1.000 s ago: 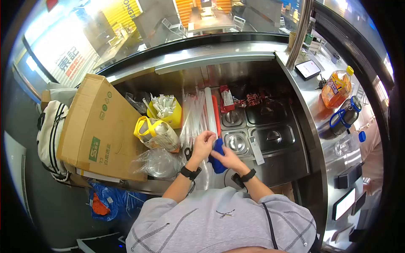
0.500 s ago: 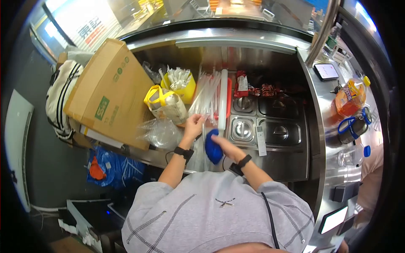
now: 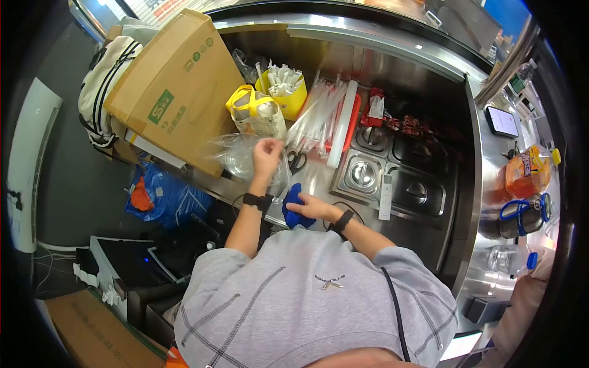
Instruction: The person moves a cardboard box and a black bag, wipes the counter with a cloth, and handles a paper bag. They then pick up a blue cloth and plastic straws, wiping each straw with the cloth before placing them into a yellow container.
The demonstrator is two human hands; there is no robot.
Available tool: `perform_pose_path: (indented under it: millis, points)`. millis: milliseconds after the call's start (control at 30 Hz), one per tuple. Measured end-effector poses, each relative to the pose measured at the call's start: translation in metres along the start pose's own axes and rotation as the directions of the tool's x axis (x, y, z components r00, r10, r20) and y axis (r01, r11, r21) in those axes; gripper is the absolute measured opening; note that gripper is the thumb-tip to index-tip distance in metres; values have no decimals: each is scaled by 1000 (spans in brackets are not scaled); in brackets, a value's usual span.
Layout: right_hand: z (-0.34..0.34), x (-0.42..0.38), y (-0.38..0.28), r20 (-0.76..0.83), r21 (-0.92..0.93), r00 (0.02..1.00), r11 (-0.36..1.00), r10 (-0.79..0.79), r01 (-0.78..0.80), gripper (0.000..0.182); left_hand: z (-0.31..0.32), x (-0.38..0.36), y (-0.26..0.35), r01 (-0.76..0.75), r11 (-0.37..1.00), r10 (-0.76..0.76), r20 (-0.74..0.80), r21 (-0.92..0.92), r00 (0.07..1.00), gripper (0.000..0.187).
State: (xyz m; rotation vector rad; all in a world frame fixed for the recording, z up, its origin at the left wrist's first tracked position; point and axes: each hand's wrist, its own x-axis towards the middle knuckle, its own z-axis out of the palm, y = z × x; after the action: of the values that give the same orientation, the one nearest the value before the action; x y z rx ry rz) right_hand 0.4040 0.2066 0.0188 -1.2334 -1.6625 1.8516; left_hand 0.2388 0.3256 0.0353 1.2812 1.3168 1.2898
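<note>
My right hand (image 3: 311, 208) grips a bunched blue cloth (image 3: 294, 204) at the counter's front edge, close to my body. My left hand (image 3: 267, 154) is raised with its fingers curled together; whether something thin is between them I cannot make out. Just left of it lies a clear plastic bag with round clear items (image 3: 236, 158). Black-handled scissors (image 3: 297, 162) rest on the counter to its right. Beyond them are long wrapped straws (image 3: 319, 113) and a white roll (image 3: 343, 124) beside a red tray (image 3: 354, 127).
A large cardboard box (image 3: 175, 92) stands at left, beside a patterned bag with yellow handles (image 3: 261, 116) and a yellow container (image 3: 293, 101) of wrapped items. Lidded steel pans (image 3: 361, 175) and a white remote (image 3: 385, 197) are at right. Bottles, including an orange one (image 3: 531, 172), line the right-hand counter.
My left hand has left the near end of the straws and shifted left. My right hand has drawn the blue cloth nearer my body. The scissors have come into sight, and the view has turned.
</note>
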Motion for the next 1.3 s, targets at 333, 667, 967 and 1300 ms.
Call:
perform_pose_path:
  millis: [333,667,967,1300]
  points:
    - [-42,9,6,-61,404,994,909,-90,107,37,8,-61,12,308,951,-280,418,1,864,29]
    - [-12,0,45,123,-126,992,992,-11,26,48,-10,-20,14,84,954,-124,-124,-287,984,21]
    - [-65,-8,24,-181,782,982,614,54,110,34,-2,-23,-51,64,998,-59,327,-3,943,28]
    - [-56,25,12,-569,697,771,665,285,268,29,17,-70,-83,277,952,-300,589,131,750,33]
